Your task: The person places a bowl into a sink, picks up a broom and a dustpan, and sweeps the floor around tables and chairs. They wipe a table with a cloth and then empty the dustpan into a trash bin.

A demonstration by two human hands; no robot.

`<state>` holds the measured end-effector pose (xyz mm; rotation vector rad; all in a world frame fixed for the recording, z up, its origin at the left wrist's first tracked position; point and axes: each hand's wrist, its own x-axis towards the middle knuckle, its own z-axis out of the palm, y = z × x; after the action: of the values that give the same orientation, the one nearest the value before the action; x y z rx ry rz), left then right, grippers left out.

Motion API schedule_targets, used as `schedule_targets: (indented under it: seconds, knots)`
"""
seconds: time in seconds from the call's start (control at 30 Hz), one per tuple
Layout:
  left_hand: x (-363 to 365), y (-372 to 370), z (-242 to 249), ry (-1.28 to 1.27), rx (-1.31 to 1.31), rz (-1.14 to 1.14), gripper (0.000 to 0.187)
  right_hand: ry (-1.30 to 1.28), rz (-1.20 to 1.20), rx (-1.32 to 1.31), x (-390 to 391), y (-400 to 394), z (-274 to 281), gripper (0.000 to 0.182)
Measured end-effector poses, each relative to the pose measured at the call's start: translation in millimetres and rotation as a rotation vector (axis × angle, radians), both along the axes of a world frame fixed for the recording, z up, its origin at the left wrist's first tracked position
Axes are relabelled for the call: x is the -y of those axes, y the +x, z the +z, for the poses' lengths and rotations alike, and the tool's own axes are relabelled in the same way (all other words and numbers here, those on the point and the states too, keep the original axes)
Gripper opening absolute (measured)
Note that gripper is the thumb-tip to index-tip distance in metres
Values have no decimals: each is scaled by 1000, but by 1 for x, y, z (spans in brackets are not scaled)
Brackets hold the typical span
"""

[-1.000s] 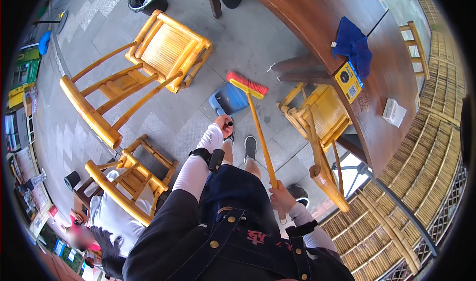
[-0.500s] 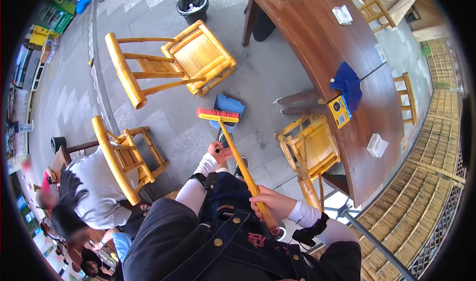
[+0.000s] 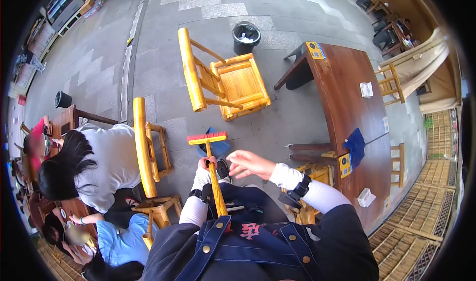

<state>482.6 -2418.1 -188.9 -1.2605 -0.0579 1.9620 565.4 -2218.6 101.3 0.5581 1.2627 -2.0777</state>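
My left hand (image 3: pixel 202 166) is closed around the upright dustpan handle, whose round dark end shows at the fist. The yellow handle of a broom (image 3: pixel 216 194) also runs through or against this hand; the fingers on it are partly hidden. The broom's red-bristled head (image 3: pixel 207 138) points away from me, over the blue dustpan (image 3: pixel 220 147) on the floor, partly covering it. To the right of the handle, my right hand (image 3: pixel 253 165) is in the air with fingers apart, holding nothing.
A bamboo chair (image 3: pixel 240 85) and a black trash bin (image 3: pixel 246 38) stand ahead. At right, a wooden table (image 3: pixel 347 77) bears a blue cloth (image 3: pixel 355 147) and tissue packs. Another bamboo chair (image 3: pixel 144 147) is at left, beside a seated person in a light shirt (image 3: pixel 111 157).
My right hand has let go of the broom handle and moved up and forward. The broom has swung left to my left hand. The view has shifted, showing more of the seated people.
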Motion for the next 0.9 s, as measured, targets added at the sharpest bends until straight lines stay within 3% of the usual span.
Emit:
schedule_targets:
  seconds: [0.1, 0.13, 0.17, 0.23, 0.3, 0.4, 0.43, 0.5, 0.53, 0.6, 0.9]
  knots:
    - [15, -30, 22, -46, 7, -38, 8, 328, -209, -283, -17, -100, -30, 31]
    - [19, -36, 19, -49, 14, -12, 9, 595, -157, -435, -22, -136, -32, 39]
    - [24, -41, 17, -56, 1, -22, 9, 687, -220, -482, -24, -172, -44, 54]
    - [31, -48, 19, -22, 39, 21, 8, 1050, -214, -471, -29, -238, -68, 69]
    - [35, -54, 29, 84, 73, 71, 8, 1124, -256, -350, -30, -300, -103, 82]
    - [43, -62, 13, 52, 53, 121, 4, 1168, -238, -333, -35, -371, -158, 81]
    - [41, -63, 15, -10, 32, 132, 3, 1164, -216, -333, -40, -384, -172, 81]
    - [38, -64, 16, 32, 59, 175, 4, 641, -283, -283, -42, -400, -186, 71]
    - [37, -64, 11, 25, 63, 186, 4, 633, -272, -281, -39, -402, -189, 71]
    - [40, -61, -3, 64, 81, 202, 6, 530, -506, -240, -32, -396, -183, 56]
    - [35, -66, 34, 0, 95, 176, 5, 175, -532, -265, -134, -258, -77, 46]
